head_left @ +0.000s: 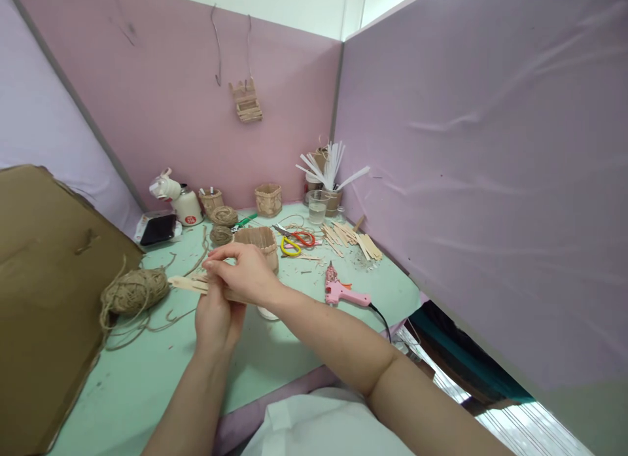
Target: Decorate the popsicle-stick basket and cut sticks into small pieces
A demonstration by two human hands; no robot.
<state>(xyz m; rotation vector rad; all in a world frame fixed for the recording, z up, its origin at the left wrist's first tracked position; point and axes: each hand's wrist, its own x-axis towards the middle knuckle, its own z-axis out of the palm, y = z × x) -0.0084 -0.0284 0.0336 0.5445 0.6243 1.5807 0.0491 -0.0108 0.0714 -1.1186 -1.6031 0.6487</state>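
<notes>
Green table (142, 384) | left hand (216, 317): holds wooden sticks (187, 284) | right hand (248, 273): over them

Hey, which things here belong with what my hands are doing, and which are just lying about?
Likely in the job:
wooden sticks in left hand, under right hand
loose similar sticks
pink glue gun nearby

Probably just lying about:
white bottle
dark flat object beside it

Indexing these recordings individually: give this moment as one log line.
Left hand: gripping wooden-stick piece | Right hand: at wooden-stick piece, grip unclear | Pink glue gun: lying on table
</notes>
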